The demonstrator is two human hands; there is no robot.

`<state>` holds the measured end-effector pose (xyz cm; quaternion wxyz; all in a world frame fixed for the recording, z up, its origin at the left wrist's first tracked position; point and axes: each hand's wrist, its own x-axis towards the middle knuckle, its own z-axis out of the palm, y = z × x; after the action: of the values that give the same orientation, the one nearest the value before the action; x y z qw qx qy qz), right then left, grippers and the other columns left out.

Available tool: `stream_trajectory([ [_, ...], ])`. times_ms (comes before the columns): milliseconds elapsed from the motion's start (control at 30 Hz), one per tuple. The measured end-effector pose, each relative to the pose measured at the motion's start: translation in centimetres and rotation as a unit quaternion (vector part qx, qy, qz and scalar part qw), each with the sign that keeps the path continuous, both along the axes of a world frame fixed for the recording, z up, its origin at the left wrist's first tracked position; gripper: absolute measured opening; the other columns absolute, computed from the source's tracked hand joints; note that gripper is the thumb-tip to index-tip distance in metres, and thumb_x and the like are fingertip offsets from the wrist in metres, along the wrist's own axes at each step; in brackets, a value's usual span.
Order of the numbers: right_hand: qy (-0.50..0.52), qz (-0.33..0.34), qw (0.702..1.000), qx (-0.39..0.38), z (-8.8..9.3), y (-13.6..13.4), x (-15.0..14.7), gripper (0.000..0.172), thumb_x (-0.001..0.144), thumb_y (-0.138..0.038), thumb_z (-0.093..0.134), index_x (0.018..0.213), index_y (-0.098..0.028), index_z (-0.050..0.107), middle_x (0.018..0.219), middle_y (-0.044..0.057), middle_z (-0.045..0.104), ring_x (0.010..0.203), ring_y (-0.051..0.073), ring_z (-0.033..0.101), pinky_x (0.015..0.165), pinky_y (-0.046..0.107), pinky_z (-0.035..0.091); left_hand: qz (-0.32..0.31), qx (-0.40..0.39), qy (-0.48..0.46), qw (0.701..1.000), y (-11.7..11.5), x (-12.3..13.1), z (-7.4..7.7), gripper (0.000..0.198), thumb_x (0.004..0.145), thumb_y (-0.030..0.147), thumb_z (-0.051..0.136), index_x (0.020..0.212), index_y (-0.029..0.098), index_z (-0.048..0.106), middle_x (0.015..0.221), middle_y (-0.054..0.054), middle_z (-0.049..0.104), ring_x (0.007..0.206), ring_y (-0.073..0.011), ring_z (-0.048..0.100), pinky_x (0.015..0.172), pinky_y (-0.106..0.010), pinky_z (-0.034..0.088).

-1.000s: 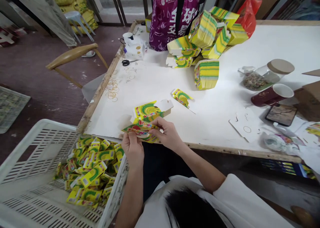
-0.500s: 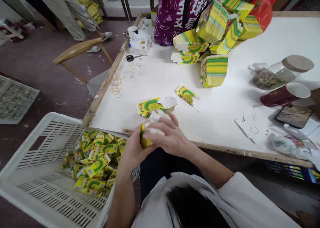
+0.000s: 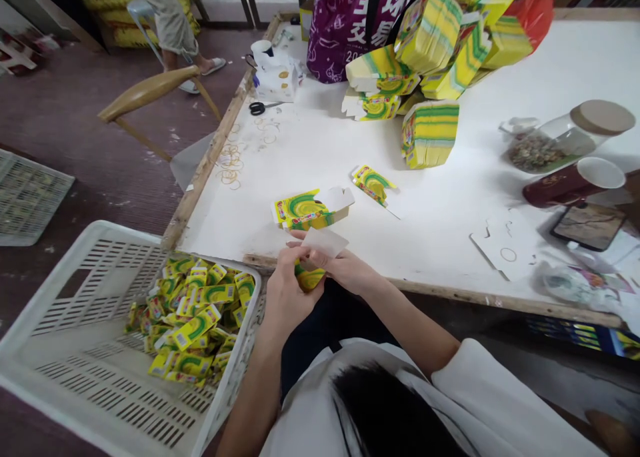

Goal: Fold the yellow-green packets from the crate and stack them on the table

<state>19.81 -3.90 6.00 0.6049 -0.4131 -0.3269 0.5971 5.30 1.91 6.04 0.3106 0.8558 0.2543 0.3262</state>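
Just past the table's front edge, my left hand (image 3: pixel 287 293) is wrapped round a small yellow-green carton (image 3: pixel 310 280). My right hand (image 3: pixel 347 269) grips the same carton from the other side, thumb at its upper end. A white flap or paper piece (image 3: pixel 327 241) sticks up between the fingers; whether it belongs to the carton I cannot tell. Beyond the hands lies an open yellow carton (image 3: pixel 303 207) on its side, its white end flaps spread. A flattened carton (image 3: pixel 373 185) rests farther right.
To the left a white plastic crate (image 3: pixel 95 297) holds many closed yellow cartons (image 3: pixel 195 330). Stacks of flat cartons (image 3: pixel 430 133) lie at the back. Scissors (image 3: pixel 257 108), rubber bands (image 3: pixel 230 160), a glass jar (image 3: pixel 550 143), a dark red mug (image 3: pixel 565 187) and a phone (image 3: pixel 590 227) are on the table.
My right hand has come down and its fingers have closed in on the carton. The white piece now stands flat and upright. A person in the background has moved.
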Motion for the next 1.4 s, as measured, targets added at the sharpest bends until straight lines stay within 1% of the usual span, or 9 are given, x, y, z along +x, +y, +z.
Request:
stream_trajectory([
  [133,-0.23,-0.016,0.971,0.066,0.7,-0.6,-0.4,0.066,0.095,-0.049,0.054,0.153,-0.022,0.038,0.158,0.012,0.039,0.145,0.027,0.04,0.119,0.045,0.035,-0.012,-0.074,0.042,0.996,0.4,-0.1,-0.9,0.056,0.074,0.019,0.072,0.124,0.023,0.047,0.111,-0.009,0.063,0.098,-0.0249,0.067,0.08,-0.035,0.056],
  [267,-0.397,-0.003,0.909,0.124,1.0,-0.9,-0.8,0.059,0.098,-0.017,0.042,0.156,-0.025,0.032,0.165,0.009,0.026,0.152,0.024,0.027,0.12,0.044,0.033,0.013,-0.061,-0.021,0.998,1.0,0.0,-2.1,0.067,0.071,0.017,0.073,0.133,0.018,0.047,0.136,-0.019,0.049,0.122,-0.0316,0.057,0.101,-0.045,0.049],
  [433,-0.445,-0.089,0.882,0.127,0.4,-0.8,1.1,0.057,0.101,-0.017,0.038,0.156,-0.028,0.031,0.163,0.008,0.029,0.153,0.021,0.024,0.122,0.044,0.03,0.074,-0.064,0.019,0.995,1.8,-1.0,-1.1,0.067,0.068,0.021,0.08,0.129,0.02,0.053,0.119,-0.012,0.061,0.11,-0.0287,0.06,0.098,-0.044,0.048],
  [833,-0.467,0.049,0.87,0.154,1.3,-0.3,4.8,0.019,0.09,-0.024,0.067,0.107,-0.022,0.073,0.141,0.015,0.058,0.139,0.028,0.049,0.109,0.046,0.044,0.036,-0.057,0.038,0.997,3.0,-1.9,1.2,0.058,0.062,0.035,0.087,0.116,0.023,0.068,0.104,-0.007,0.072,0.093,-0.0267,0.067,0.086,-0.036,0.05],
  [967,-0.411,-0.04,0.897,0.158,0.9,0.4,3.1,0.047,0.086,-0.032,0.071,0.13,-0.02,0.058,0.145,0.017,0.053,0.14,0.029,0.047,0.111,0.046,0.042,0.083,-0.132,0.0,0.988,2.4,-1.5,1.2,0.062,0.054,0.029,0.092,0.111,0.022,0.069,0.101,-0.007,0.071,0.091,-0.0266,0.065,0.084,-0.036,0.051],
  [1067,-0.372,-0.086,0.912,0.147,0.4,1.5,2.9,0.076,0.084,-0.041,0.074,0.148,-0.022,0.037,0.147,0.016,0.051,0.128,0.026,0.057,0.105,0.041,0.048,0.148,-0.229,-0.201,0.941,2.1,-2.1,0.8,0.061,0.056,0.04,0.091,0.109,0.022,0.066,0.096,-0.003,0.068,0.077,-0.0193,0.063,0.072,-0.03,0.052],
  [1167,-0.48,-0.144,0.862,0.081,0.0,3.2,4.6,0.048,0.09,-0.035,0.068,0.133,-0.021,0.055,0.126,0.013,0.063,0.116,0.026,0.061,0.1,0.044,0.05,0.212,-0.288,-0.452,0.817,2.4,-3.3,0.4,0.057,0.072,0.072,0.067,0.107,0.026,0.062,0.104,-0.002,0.065,0.083,-0.016,0.063,0.073,-0.026,0.053],
  [1267,-0.629,-0.155,0.761,-0.026,-0.6,5.1,6.4,0.026,0.089,-0.026,0.066,0.113,-0.016,0.068,0.111,0.017,0.065,0.11,0.032,0.057,0.098,0.05,0.046,0.245,-0.385,-0.481,0.749,2.6,-4.0,-0.1,0.066,0.076,0.084,0.048,0.104,0.026,0.06,0.114,-0.006,0.064,0.102,-0.0199,0.063,0.083,-0.03,0.054],
  [1400,-0.706,-0.113,0.694,-0.086,-1.2,6.5,7.0,0.019,0.087,-0.025,0.069,0.101,-0.012,0.07,0.106,0.019,0.064,0.102,0.033,0.056,0.092,0.047,0.046,0.252,-0.456,-0.436,0.734,2.2,-3.2,-0.9,0.062,0.076,0.075,0.061,0.109,0.023,0.059,0.117,-0.01,0.064,0.091,-0.0191,0.064,0.075,-0.031,0.054],
])
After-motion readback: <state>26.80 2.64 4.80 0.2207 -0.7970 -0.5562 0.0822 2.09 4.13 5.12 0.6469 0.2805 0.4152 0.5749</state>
